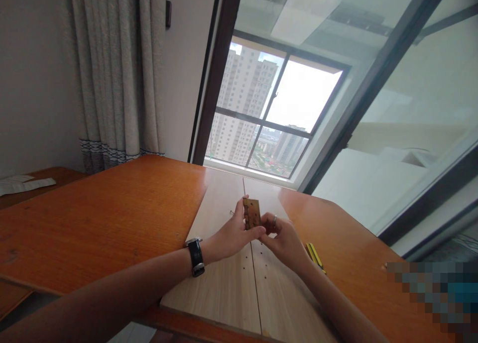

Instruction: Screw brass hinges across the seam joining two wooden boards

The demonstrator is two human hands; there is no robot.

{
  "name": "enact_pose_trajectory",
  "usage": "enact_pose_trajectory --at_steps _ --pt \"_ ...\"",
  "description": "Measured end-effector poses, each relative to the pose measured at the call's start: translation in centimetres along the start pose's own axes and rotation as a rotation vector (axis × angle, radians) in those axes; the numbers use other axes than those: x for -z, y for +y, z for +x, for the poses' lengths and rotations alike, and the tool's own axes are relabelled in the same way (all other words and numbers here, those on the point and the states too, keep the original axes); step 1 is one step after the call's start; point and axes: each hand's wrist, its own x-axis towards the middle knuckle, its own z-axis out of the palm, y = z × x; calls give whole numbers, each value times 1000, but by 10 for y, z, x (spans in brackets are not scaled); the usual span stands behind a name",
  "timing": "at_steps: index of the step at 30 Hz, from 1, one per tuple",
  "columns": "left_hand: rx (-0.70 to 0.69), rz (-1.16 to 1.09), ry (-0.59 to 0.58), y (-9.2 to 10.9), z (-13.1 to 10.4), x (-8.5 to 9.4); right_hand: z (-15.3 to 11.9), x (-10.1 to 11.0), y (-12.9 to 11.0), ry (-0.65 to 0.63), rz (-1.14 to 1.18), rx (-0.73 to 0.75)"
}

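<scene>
A brass-coloured hinge (253,211) with screw holes is held up over two pale wooden boards (220,283). My left hand (236,229), with a black-strapped watch at the wrist, grips its left side and lower edge, thumb across the bottom. The fingers of my right hand (280,237), one wearing a ring, are closed at the hinge's lower right corner; their tips are partly hidden by the left thumb. Left of the hinge, a small screw (232,212) is on the board. Several small dark holes dot both boards on either side of the seam between them.
The boards lie on an orange-brown wooden table (149,203). A yellow-and-black tool (315,258) rests right of my right forearm. White papers (26,184) are at the far left. Behind the table are a grey curtain (112,74) and a dark-framed glass door (220,74).
</scene>
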Motion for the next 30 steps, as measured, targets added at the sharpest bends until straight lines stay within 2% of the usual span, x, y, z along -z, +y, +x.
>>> enact_pose_trajectory --at_steps 9,14,22,30 --pt "18 86 -26 5 -1 -1 4 0 -8 -111 2 61" --pt "17 118 -47 7 -2 -2 5 2 -7 -131 -3 54" --pt "23 -26 -48 3 1 0 4 4 -4 -163 155 -10" --pt "72 -145 -32 12 -1 0 4 6 4 -184 198 -3"
